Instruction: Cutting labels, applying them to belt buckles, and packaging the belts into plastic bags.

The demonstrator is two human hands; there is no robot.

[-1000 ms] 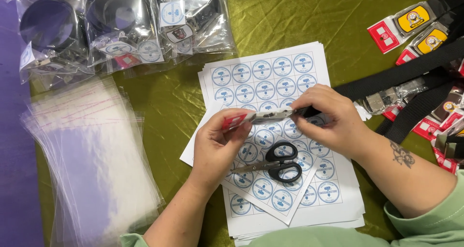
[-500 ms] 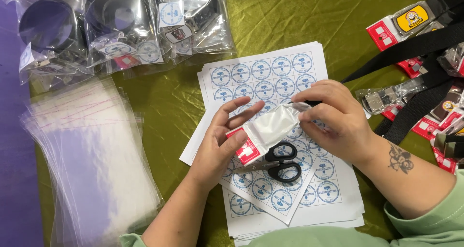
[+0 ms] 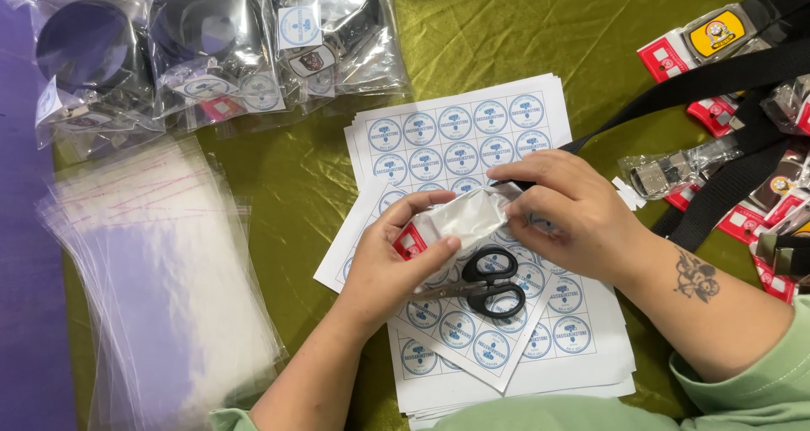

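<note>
My left hand (image 3: 390,266) and my right hand (image 3: 567,214) both hold one small clear plastic packet (image 3: 460,218) with a red card at its left end. The packet lies flat between my fingers, above a stack of white sheets printed with round blue stickers (image 3: 472,136). Black-handled scissors (image 3: 485,283) rest on those sheets just below the packet, touching neither hand.
A pile of empty clear bags (image 3: 160,262) lies at the left. Packed bags with dark round items (image 3: 194,51) sit at the top left. Black straps (image 3: 717,85) and buckles on red cards (image 3: 704,39) crowd the right side. Green cloth (image 3: 287,178) covers the table.
The packet, first held edge-on as a thin strip, has turned flat between my hands. My left thumb now lies over its red end.
</note>
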